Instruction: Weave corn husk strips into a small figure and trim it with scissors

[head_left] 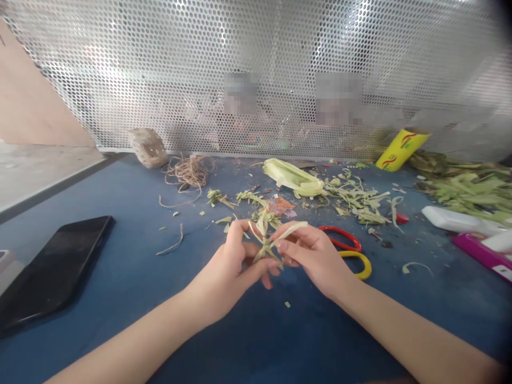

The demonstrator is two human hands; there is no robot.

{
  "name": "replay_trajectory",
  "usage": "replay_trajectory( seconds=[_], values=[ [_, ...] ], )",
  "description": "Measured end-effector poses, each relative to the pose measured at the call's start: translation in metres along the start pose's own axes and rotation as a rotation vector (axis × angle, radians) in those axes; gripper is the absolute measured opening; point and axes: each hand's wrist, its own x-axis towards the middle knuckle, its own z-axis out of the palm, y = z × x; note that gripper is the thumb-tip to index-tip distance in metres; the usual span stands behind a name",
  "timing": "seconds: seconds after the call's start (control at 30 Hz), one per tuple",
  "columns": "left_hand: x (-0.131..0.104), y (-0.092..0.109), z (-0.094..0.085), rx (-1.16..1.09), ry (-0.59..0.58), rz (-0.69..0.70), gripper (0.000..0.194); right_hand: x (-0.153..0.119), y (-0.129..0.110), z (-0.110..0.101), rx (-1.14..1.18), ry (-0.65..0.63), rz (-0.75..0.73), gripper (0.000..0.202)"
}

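Observation:
Between my two hands is a small knotted figure of pale green husk strips [265, 246], with loose ends sticking out at several sides. My left hand [236, 261] pinches its lower left part between thumb and fingers. With thumb and forefinger my right hand [310, 250] grips a strip on the right side of the same piece, whose end points up and right. Scissors with one red and one yellow handle loop [362, 266] lie just beyond my right wrist; their blades are hidden. Small braided husk pieces [252, 197] lie behind my hands.
A corn husk [294, 178] and shredded strips [360, 200] lie farther back. Tangled twine [190, 172] sits beside a stone-like block [147, 146]. At left is a black phone [60, 266]; at right are a yellow tube [402, 149], a white object [460, 220] and leaves [472, 192]. Perforated metal [272, 48] walls the back.

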Motion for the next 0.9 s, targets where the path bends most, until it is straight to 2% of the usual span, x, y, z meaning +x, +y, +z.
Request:
replay_trajectory(
  seconds=[0.07, 0.17, 0.23, 0.33, 0.47, 0.57, 0.67, 0.83, 0.9],
  values=[
    [-0.002, 0.002, -0.002, 0.063, 0.056, 0.045, 0.028, -0.001, -0.005, -0.003, -0.155, -0.017, -0.103, 0.006],
    [-0.005, 0.002, -0.005, 0.177, 0.099, 0.136, 0.028, -0.003, -0.013, -0.006, -0.414, -0.031, -0.353, 0.013],
    [-0.008, 0.001, -0.007, 0.2, 0.1, 0.199, 0.025, -0.005, -0.016, -0.008, -0.472, -0.052, -0.447, 0.015],
    [-0.011, 0.0, -0.008, 0.277, 0.071, 0.263, 0.022, -0.006, -0.017, -0.007, -0.468, -0.079, -0.457, 0.013],
    [-0.011, 0.003, -0.007, 0.384, 0.013, 0.279, 0.021, -0.008, -0.015, -0.004, -0.417, -0.1, -0.364, 0.008],
    [-0.009, 0.004, -0.005, 0.196, -0.008, 0.228, 0.018, -0.009, -0.015, -0.004, -0.374, -0.091, -0.411, 0.009],
    [-0.008, 0.005, -0.002, -0.035, 0.024, 0.197, 0.01, -0.009, -0.016, -0.005, -0.38, -0.088, -0.491, 0.012],
    [-0.01, 0.004, 0.001, -0.26, 0.007, 0.176, 0.012, -0.008, -0.017, -0.003, -0.315, 0.027, -0.405, 0.012],
    [-0.01, 0.005, 0.001, -0.32, -0.023, 0.17, 0.011, -0.008, -0.018, -0.004, -0.285, 0.036, -0.378, 0.013]
  ],
)
